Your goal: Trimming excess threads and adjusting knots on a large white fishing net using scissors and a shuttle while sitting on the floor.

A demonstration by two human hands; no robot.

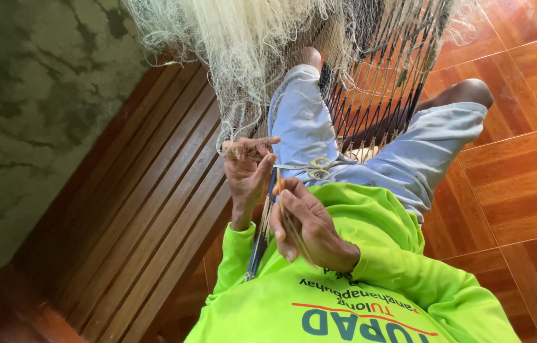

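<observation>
My left hand [247, 166] pinches a strand of the pale, fine fishing net [236, 44] that hangs down from above. Just beside it, my right hand [301, 223] is closed around a thin yellowish netting needle [280, 189] whose tip points up toward the left fingers. A dark cord [259, 244] runs down between my forearms. Scissors with yellow handles [316, 168] lie on my lap on the light blue shorts [306, 121]. A coarser dark mesh net [382, 82] drapes over my knees.
I sit on a slatted brown wooden bench [147, 209]. A stained grey-green wall [33, 108] lies to the left. Glossy orange-brown floor tiles [522, 171] spread out to the right. My neon green sleeves [402, 267] fill the lower frame.
</observation>
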